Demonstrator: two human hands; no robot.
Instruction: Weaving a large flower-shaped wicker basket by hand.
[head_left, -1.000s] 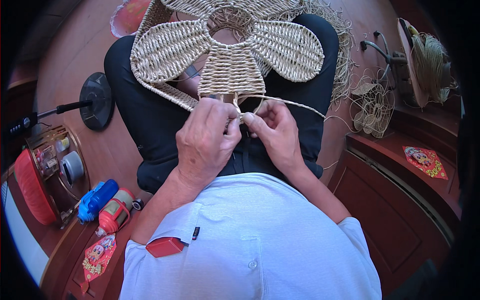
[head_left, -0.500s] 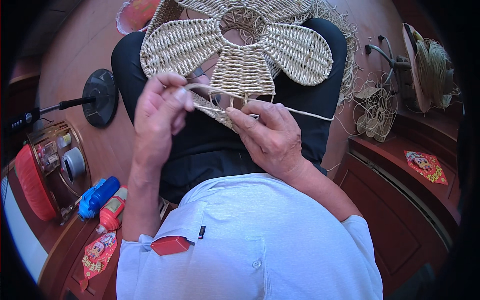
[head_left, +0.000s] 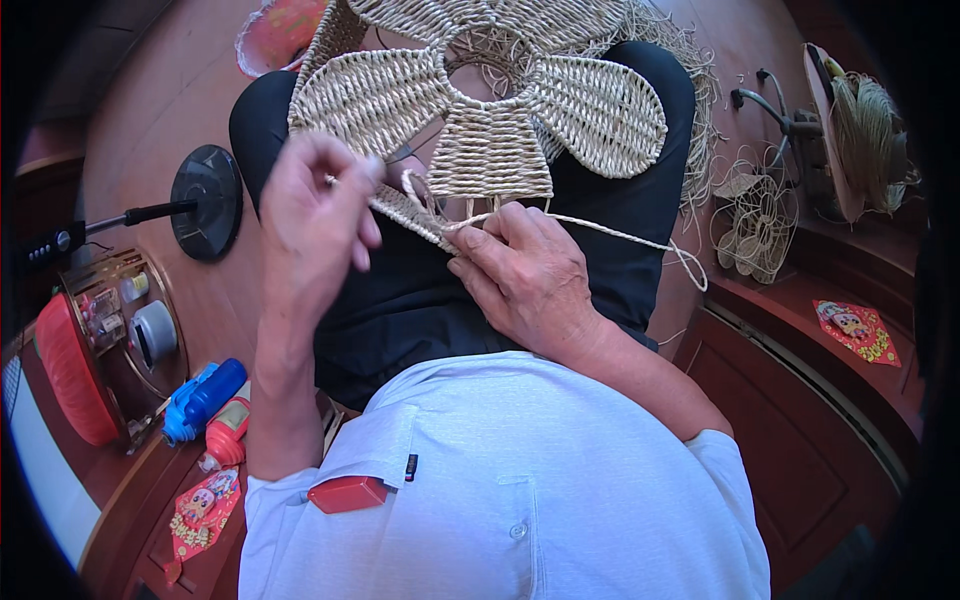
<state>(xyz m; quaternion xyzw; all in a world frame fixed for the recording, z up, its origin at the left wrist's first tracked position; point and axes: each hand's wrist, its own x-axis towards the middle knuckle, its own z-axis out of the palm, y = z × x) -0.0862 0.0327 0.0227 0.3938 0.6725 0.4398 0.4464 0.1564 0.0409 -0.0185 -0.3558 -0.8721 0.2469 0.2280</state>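
Note:
A flower-shaped woven straw piece (head_left: 490,150) with rounded petals and a round central hole rests over my knees. Below its squared lower petal, bare frame rods show, and a narrow woven strip (head_left: 410,215) slants beneath. My right hand (head_left: 525,265) is closed at this lower edge, fingers pressed on the twisted straw cord (head_left: 610,230), whose tail trails right. A small loop of cord stands up left of those fingers. Raised beside the left petal, my left hand (head_left: 315,225) is curled and slightly blurred; a pale bit of cord shows among its fingers.
Loose straw (head_left: 690,110) is heaped beyond my right knee. At right stand a wire frame (head_left: 755,225) and a disc hung with fibre strands (head_left: 865,140). A round black stand base (head_left: 207,203) is at left, near a blue bottle (head_left: 210,395) and a red bottle (head_left: 228,435).
The cord stretched between my hands has slackened into a small loop. My left hand has turned and shifted slightly; my right fingers have closed lower over the edge. The cord's tail has swung.

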